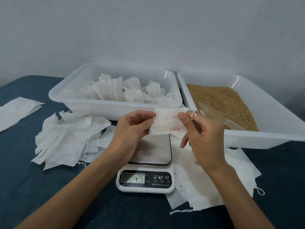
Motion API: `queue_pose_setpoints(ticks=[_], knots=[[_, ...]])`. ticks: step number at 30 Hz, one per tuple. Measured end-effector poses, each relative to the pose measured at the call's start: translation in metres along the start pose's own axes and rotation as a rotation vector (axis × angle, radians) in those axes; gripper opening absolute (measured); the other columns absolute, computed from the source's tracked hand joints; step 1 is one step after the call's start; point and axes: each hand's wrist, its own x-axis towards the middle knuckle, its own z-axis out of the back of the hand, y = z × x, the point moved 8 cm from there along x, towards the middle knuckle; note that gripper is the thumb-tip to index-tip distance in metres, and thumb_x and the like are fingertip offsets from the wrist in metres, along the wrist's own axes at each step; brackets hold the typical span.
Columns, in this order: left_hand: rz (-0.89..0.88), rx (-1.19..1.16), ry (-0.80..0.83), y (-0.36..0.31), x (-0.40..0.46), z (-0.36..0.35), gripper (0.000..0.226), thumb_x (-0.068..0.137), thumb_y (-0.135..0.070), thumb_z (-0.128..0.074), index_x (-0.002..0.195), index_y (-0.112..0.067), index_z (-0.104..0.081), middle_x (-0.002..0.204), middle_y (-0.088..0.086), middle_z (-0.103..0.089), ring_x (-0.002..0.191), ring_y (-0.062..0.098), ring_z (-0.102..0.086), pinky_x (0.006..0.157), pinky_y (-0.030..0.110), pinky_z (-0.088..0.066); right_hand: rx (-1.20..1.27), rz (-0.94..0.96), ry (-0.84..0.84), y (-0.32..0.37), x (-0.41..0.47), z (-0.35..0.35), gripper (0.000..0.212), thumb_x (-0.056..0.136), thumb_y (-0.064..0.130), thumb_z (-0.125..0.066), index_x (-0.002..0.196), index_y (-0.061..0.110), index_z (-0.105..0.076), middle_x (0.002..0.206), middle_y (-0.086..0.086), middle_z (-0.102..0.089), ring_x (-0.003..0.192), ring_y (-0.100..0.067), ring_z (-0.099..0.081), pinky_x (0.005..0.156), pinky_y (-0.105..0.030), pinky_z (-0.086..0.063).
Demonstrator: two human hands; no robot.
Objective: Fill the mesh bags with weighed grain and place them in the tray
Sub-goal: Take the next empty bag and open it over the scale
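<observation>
Mesh bag (166,121) stretched above the scale (146,164), pinched by left grip (132,128) and right grip (203,134).

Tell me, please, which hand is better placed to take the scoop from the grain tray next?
Right, probably. The right hand sits just beside the scoop in the grain tray. The left hand is farther away, pinching the empty mesh bag, and could keep it.

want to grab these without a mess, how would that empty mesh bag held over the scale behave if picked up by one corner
The empty mesh bag is probably floppy: it bends between the left hand and right hand. Likely very light, thin like the crumpled bags nearby. Its drawstring may snag.
</observation>
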Motion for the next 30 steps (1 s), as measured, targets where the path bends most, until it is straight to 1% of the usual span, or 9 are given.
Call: queue_pose_setpoints(ticks=[3,6,13,16,18,23,26,28,30], knots=[[0.001,0.021,0.005,0.002,0.000,-0.001,0.022,0.095,0.006,-0.067,0.093,-0.012,-0.080,0.097,0.009,-0.075,0.095,0.022,-0.065,0.094,0.036,-0.053,0.003,-0.010,0.045,-0.003,0.000,-0.002,0.032,0.099,0.044,-0.059,0.069,0.033,-0.058,0.052,0.007,-0.048,0.042,-0.010,-0.064,0.044,-0.024,-0.042],[0.029,0.012,0.027,0.006,0.000,-0.003,0.018,0.093,0.005,-0.068,0.096,-0.010,-0.079,0.097,0.007,-0.076,0.093,0.020,-0.065,0.088,0.032,-0.052,0.026,-0.056,0.141,-0.011,-0.001,-0.010,0.048,0.096,0.048,-0.062,0.057,0.027,-0.043,0.049,0.006,-0.045,0.046,-0.011,-0.067,0.046,-0.018,-0.038],[0.073,0.008,0.035,0.010,0.002,-0.001,0.019,0.094,0.008,-0.065,0.099,-0.006,-0.077,0.095,0.007,-0.078,0.086,0.016,-0.070,0.082,0.029,-0.059,0.063,-0.141,0.188,-0.021,-0.004,-0.015,0.051,0.099,0.048,-0.056,0.062,0.016,-0.045,0.046,-0.016,-0.045,0.045,-0.010,-0.067,0.046,-0.040,-0.042],[0.098,-0.016,0.037,0.012,0.003,-0.001,0.015,0.100,0.001,-0.062,0.104,-0.003,-0.075,0.097,0.010,-0.078,0.086,0.019,-0.072,0.077,0.029,-0.062,0.085,-0.185,0.199,-0.022,-0.003,-0.014,0.052,0.098,0.052,-0.056,0.062,0.016,-0.045,0.048,-0.014,-0.043,0.047,-0.014,-0.068,0.046,-0.047,-0.042],[0.122,-0.042,0.080,0.013,0.002,-0.007,0.014,0.102,-0.007,-0.062,0.110,-0.004,-0.073,0.099,0.010,-0.078,0.086,0.020,-0.075,0.073,0.028,-0.062,0.099,-0.227,0.233,-0.024,-0.002,-0.016,0.052,0.096,0.055,-0.056,0.063,0.015,-0.048,0.050,-0.009,-0.044,0.047,-0.020,-0.069,0.043,-0.048,-0.042],[0.104,0.000,0.086,0.011,-0.002,-0.008,0.026,0.098,0.005,-0.065,0.117,-0.012,-0.070,0.089,0.006,-0.077,0.080,0.018,-0.072,0.069,0.026,-0.060,0.066,-0.274,0.342,-0.022,0.004,-0.013,0.060,0.092,0.062,-0.055,0.063,0.009,-0.048,0.051,-0.013,-0.056,0.044,-0.018,-0.067,0.042,-0.040,-0.040],[0.013,0.110,0.027,0.002,-0.003,-0.007,0.030,0.103,-0.006,-0.063,0.130,-0.019,-0.063,0.104,0.006,-0.079,0.091,0.020,-0.073,0.079,0.033,-0.062,-0.012,-0.306,0.458,-0.019,0.012,-0.011,0.068,0.089,0.070,-0.050,0.072,0.005,-0.054,0.058,-0.027,-0.060,0.047,-0.020,-0.069,0.046,-0.044,-0.046],[-0.235,0.410,0.055,-0.016,-0.007,-0.011,0.035,0.102,-0.025,-0.069,0.135,-0.029,-0.060,0.119,-0.006,-0.075,0.114,0.010,-0.068,0.099,0.033,-0.055,-0.068,-0.334,0.544,-0.015,0.019,-0.012,0.066,0.086,0.080,-0.044,0.077,0.018,-0.065,0.059,-0.014,-0.069,0.050,-0.024,-0.070,0.050,-0.040,-0.049],[-0.378,0.629,0.223,-0.020,-0.017,-0.029,0.058,0.091,-0.043,-0.079,0.143,-0.041,-0.052,0.135,-0.021,-0.063,0.134,0.000,-0.052,0.109,0.019,-0.040,-0.163,-0.368,0.648,-0.012,0.024,-0.016,0.072,0.080,0.092,-0.033,0.083,0.030,-0.069,0.061,-0.008,-0.072,0.053,-0.025,-0.071,0.059,-0.042,-0.054]])
